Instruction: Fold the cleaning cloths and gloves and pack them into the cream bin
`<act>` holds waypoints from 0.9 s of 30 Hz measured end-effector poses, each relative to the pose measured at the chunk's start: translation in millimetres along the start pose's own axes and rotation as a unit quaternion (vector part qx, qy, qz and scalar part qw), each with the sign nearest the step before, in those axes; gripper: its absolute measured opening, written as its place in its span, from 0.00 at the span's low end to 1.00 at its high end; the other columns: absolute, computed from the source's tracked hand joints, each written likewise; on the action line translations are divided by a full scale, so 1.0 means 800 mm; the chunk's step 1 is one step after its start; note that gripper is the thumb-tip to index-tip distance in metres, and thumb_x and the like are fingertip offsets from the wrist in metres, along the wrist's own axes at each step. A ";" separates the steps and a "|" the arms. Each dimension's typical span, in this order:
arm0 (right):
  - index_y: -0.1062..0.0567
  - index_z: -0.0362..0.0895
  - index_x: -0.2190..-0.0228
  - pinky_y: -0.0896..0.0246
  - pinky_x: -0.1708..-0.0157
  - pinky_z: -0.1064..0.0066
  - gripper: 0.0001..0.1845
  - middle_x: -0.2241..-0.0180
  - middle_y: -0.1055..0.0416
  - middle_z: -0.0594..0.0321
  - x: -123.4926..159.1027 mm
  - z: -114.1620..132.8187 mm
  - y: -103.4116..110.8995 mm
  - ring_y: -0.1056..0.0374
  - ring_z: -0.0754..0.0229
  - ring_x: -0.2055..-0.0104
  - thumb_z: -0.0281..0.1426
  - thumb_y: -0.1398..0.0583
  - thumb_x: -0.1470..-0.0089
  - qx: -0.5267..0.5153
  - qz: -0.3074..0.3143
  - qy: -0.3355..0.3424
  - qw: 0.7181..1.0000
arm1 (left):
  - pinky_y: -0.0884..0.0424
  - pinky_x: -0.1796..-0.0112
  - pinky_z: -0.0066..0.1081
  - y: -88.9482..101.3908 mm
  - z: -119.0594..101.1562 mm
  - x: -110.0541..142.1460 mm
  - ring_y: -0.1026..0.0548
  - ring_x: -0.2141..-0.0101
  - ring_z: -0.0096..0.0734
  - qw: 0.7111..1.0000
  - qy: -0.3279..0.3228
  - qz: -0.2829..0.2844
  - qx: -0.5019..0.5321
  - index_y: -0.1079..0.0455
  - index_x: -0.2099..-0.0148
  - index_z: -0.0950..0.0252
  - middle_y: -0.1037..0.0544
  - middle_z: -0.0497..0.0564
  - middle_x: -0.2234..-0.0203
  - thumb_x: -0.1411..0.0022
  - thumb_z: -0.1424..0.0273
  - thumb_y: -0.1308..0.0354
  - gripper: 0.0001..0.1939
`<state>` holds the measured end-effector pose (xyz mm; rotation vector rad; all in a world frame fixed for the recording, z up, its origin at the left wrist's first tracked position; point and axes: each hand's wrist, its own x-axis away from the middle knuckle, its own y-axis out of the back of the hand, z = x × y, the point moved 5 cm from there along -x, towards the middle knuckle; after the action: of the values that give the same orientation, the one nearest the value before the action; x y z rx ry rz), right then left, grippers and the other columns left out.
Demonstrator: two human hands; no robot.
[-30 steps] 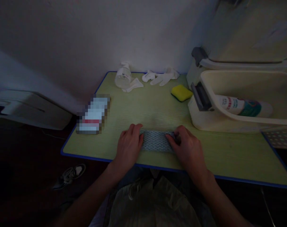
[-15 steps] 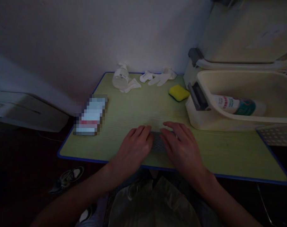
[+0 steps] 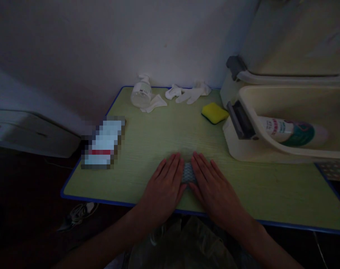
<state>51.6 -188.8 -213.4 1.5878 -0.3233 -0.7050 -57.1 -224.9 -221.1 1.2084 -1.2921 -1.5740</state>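
Note:
A folded grey-blue cloth [image 3: 188, 173] with a wavy pattern lies flat on the table near its front edge. My left hand [image 3: 166, 183] rests flat over its left part, fingers stretched forward. Mirroring it, my right hand [image 3: 213, 185] lies flat over the right part. Between the two hands only a narrow strip of cloth shows; the ends are hidden under my palms and fingers.
On the pale green table [image 3: 158, 138] are a phone-like blurred slab [image 3: 102, 144], a clear pump bottle [image 3: 141, 93], white gloves [image 3: 190, 94] and a yellow sponge [image 3: 214, 113]. A cream bin [image 3: 237, 149] at right holds a white-and-teal bottle [image 3: 299, 132].
My right hand has let go of the cloth's right end and flattened onto it. My left hand has slid right. The hands are closer together, and less cloth shows between them.

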 end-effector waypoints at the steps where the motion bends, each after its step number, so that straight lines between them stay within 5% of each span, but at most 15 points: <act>1: 0.40 0.27 0.45 0.41 0.47 0.52 0.28 0.42 0.42 0.41 0.001 -0.001 -0.001 0.45 0.46 0.40 0.35 0.58 0.38 0.004 0.001 0.003 1.000 | 0.43 0.43 0.40 -0.001 0.001 0.001 0.42 0.40 0.41 1.000 0.003 -0.001 0.001 0.44 0.40 0.75 0.40 0.62 0.41 0.33 0.67 0.62 0.24; 16: 0.39 0.30 0.45 0.44 0.47 0.51 0.32 0.42 0.41 0.44 0.001 -0.006 -0.007 0.44 0.48 0.41 0.42 0.54 0.40 -0.014 0.018 0.012 1.000 | 0.43 0.43 0.35 -0.008 0.004 0.004 0.45 0.39 0.35 1.000 0.010 0.011 0.027 0.46 0.38 0.71 0.41 0.57 0.39 0.33 0.65 0.61 0.25; 27: 0.43 0.30 0.43 0.45 0.45 0.48 0.37 0.41 0.45 0.42 0.004 -0.005 -0.004 0.49 0.47 0.38 0.45 0.48 0.44 -0.050 0.037 -0.004 0.998 | 0.39 0.45 0.41 -0.007 0.002 0.005 0.42 0.40 0.43 0.999 -0.031 -0.006 0.007 0.48 0.38 0.77 0.40 0.64 0.41 0.34 0.66 0.61 0.26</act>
<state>55.8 -187.4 -217.5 1.4703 -0.3454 -0.6604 -59.5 -226.8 -227.4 1.1858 -1.3388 -1.6239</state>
